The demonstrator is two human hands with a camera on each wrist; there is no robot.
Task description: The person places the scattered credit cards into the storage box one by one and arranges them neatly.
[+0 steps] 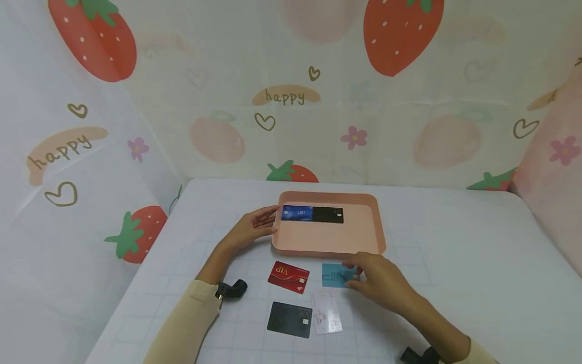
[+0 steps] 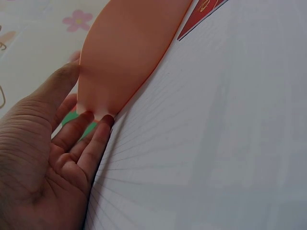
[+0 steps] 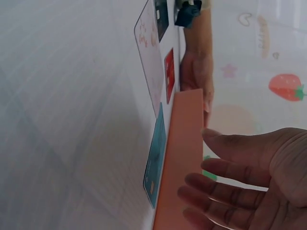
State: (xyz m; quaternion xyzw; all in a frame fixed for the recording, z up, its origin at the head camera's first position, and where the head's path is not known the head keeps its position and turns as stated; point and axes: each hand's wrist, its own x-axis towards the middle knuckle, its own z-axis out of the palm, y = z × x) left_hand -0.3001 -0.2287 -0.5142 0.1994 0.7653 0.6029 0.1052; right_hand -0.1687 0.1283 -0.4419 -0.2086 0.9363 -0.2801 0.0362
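A pink tray point(image 1: 332, 238) lies on the table, with a blue VIP card point(image 1: 296, 213) and a black card point(image 1: 328, 215) end to end inside it. My left hand point(image 1: 249, 228) touches the tray's left end with extended fingertips; its thumb is at the rim in the left wrist view. Close over the right end of a light blue card point(image 1: 334, 276) is my right hand point(image 1: 384, 279). In the right wrist view its fingers point(image 3: 230, 189) are spread, and the light blue card point(image 3: 156, 158) lies flat below them, beside the tray wall.
Left of the light blue card lies a red VIP card point(image 1: 288, 277). Nearer to me are a dark grey card point(image 1: 289, 319) and a pale patterned card point(image 1: 326, 312), side by side. A curtain printed with strawberries point(image 1: 402, 38) hangs behind the white table point(image 1: 454, 263).
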